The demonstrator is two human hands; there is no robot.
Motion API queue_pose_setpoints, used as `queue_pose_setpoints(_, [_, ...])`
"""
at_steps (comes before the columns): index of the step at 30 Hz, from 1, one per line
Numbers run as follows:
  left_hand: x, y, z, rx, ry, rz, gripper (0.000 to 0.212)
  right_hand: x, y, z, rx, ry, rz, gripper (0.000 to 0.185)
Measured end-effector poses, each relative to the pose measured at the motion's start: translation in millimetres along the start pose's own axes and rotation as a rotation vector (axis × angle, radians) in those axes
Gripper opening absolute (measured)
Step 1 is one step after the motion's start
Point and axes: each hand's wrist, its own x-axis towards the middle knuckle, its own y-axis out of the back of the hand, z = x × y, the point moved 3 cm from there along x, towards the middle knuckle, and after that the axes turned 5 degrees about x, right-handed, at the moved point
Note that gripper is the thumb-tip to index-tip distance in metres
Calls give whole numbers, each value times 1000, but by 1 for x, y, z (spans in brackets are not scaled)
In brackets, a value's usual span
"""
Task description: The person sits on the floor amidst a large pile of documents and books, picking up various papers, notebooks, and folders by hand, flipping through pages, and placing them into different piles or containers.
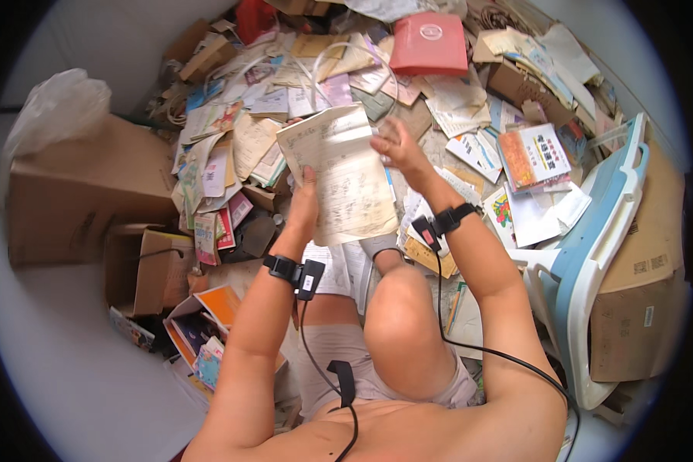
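Observation:
Handwritten yellowed sheets, perhaps a thin notebook (349, 185), are held up in front of me, above my knees. My left hand (305, 202) grips them along the left edge, thumb on top and the other fingers hidden behind. At the upper right edge of the paper is my right hand (397, 149), slightly blurred with bent fingers. Its fingertips meet the paper's edge, but whether they pinch a page is unclear. Below the held paper, printed sheets (326, 271) lie by my legs.
Papers and books (260, 138) are heaped ahead, with a red bag (429, 43) at the back. Cardboard boxes (86, 190) stand left, beside an open box of books (179, 323). An orange-and-white book (534, 156) tops a right-hand pile near a blue-and-white plastic item (589, 248). Cables (496, 349) run from my wrist straps.

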Motion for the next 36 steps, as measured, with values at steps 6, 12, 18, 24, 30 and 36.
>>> queue_pose_setpoints(6, [45, -60, -96, -199, 294, -215, 84, -9, 80, 134, 150, -194, -131, 56])
queue_pose_setpoints(12, [76, -62, -116, -189, 162, -141, 55, -21, 118, 192, 117, -351, -179, 42])
queue_pose_setpoints(18, [98, -92, -130, -312, 243, -132, 51, -41, 133, 226, 180, -321, 33, 37])
queue_pose_setpoints(24, [109, -113, -138, -311, 319, -131, 51, -44, 143, 200, 17, -239, 193, 33])
queue_pose_setpoints(30, [75, -157, -164, 114, 303, -436, 57, -114, 225, 142, -280, -32, 613, 36])
queue_pose_setpoints(36, [52, -203, -216, 422, 184, -664, 51, -164, 255, 70, -1300, -46, 834, 59])
